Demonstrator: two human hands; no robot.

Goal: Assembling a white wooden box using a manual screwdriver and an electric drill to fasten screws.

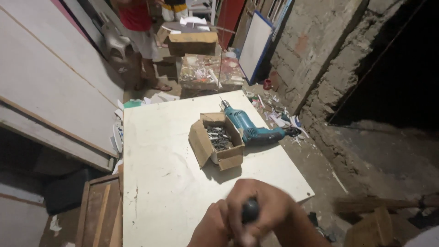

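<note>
Both hands are meeting at the near edge of the white board [155, 151], low in the head view. The right hand [263, 206] is closing around a dark rounded tool handle [250, 210]; the left hand [212, 228] is pressing against it from the side, fingers blurred. The tool's working end is hidden, so what it is touching cannot be told.

Progress, as a judgement: the work is looking mid-course. The open cardboard box [218, 139], with screws [218, 137] lying inside, is sitting mid-board, well apart from the hands. The teal power drill [249, 128] is lying just beside the box, untouched.

Around: litter is crowding the floor by the rough block wall [320, 59]. Another person's legs [148, 64] are standing beyond the board's far end, near stacked cartons [192, 41]. Nothing is lying between hands and box.
</note>
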